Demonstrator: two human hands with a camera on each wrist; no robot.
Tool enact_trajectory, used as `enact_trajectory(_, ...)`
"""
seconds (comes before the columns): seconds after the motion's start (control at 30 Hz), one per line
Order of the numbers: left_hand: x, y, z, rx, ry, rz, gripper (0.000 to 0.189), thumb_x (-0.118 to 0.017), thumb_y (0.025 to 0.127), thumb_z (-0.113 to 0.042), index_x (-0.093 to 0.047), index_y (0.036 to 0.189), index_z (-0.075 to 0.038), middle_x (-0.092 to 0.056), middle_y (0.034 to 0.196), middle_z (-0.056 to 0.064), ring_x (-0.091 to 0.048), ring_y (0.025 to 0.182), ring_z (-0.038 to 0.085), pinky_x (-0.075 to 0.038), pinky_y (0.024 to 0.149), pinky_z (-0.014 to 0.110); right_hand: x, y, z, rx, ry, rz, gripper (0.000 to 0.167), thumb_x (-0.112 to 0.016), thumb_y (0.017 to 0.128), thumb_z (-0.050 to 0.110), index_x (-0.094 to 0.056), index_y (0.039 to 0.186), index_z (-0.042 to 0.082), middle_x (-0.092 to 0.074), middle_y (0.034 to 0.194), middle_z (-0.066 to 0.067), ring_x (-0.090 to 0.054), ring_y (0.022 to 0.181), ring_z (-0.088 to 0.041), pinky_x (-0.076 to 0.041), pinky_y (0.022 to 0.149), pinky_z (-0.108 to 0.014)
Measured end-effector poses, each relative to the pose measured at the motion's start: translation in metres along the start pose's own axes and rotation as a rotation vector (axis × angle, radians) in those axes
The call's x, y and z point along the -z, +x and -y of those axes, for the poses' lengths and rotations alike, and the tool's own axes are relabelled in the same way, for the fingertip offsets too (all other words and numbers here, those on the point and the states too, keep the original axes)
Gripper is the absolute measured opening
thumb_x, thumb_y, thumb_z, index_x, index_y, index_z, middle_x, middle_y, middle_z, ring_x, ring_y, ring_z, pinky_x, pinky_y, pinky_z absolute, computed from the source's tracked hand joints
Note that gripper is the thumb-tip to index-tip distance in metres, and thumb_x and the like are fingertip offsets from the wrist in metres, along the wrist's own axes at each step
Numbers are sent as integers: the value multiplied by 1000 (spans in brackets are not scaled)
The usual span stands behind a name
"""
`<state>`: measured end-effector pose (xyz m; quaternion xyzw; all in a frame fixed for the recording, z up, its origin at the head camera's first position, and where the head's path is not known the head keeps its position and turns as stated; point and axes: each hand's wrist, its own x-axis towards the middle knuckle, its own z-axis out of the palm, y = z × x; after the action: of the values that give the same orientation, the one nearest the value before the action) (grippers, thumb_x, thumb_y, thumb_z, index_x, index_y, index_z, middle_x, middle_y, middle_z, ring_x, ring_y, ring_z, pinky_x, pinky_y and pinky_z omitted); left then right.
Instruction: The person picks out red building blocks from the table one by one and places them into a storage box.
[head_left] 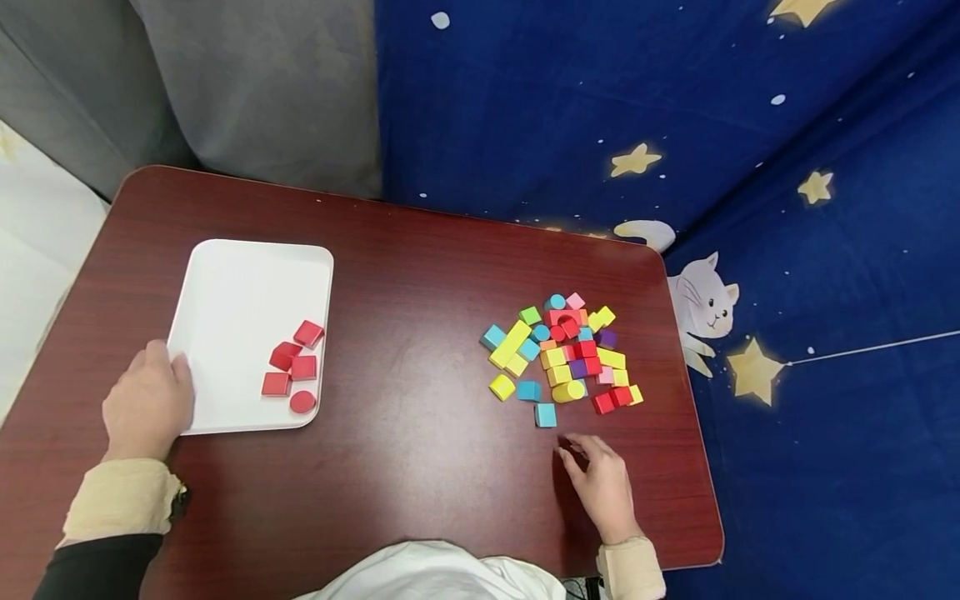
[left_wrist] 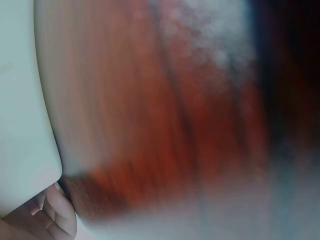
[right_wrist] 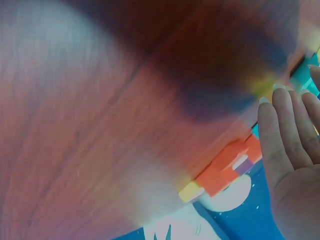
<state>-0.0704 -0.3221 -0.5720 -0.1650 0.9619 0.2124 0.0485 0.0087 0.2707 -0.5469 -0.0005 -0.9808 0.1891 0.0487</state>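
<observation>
A white tray (head_left: 240, 308) lies on the left of the table, with several red blocks (head_left: 303, 367) in its near right part, one of them round. My left hand (head_left: 150, 402) grips the tray's left edge; in the left wrist view its fingers (left_wrist: 57, 210) curl at the underside by the corner. On the right side, a loose pile of small coloured blocks (head_left: 558, 372) is spread out. Just in front of it my right hand (head_left: 602, 490) hovers low with loosely bent fingers, holding nothing. The nearest block to those fingers is a light blue cube (head_left: 546, 415).
The pile mixes yellow, red, blue, purple, pink, orange and green pieces, including a long yellow block (head_left: 509, 344). Everything stands on a dark red-brown table (head_left: 405, 333). A blue star-patterned curtain (head_left: 525, 108) and a grey cloth (head_left: 277, 92) hang behind it.
</observation>
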Motion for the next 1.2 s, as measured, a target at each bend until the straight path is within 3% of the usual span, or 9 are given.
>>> enact_trajectory(0.53,-1,0,2,4,-3,8,38,-37,107,-20,-41,114,17,-50,95,37,-54,80,63,-38,52,59,32,35,-24,38,-131,21,35,-87,79,11,-73,111,6,-74,105,-15,-74,92,-30,-59,80,-49)
enact_trajectory(0.83,-1,1,2,14,-1,31,41,-36,107,-21,-40,119,18,-50,99,38,-55,84,63,-40,55,60,31,48,-28,1,-195,-14,35,-85,81,16,-72,111,5,-73,105,-16,-71,86,-32,-58,69,-50)
enact_trajectory(1.2,-1,-1,-1,4,0,-4,40,-37,106,-19,-40,122,18,-50,102,39,-55,85,64,-40,55,62,21,55,-30,-54,-251,11,39,-83,81,16,-70,116,4,-72,106,-19,-70,97,-39,-58,75,-54)
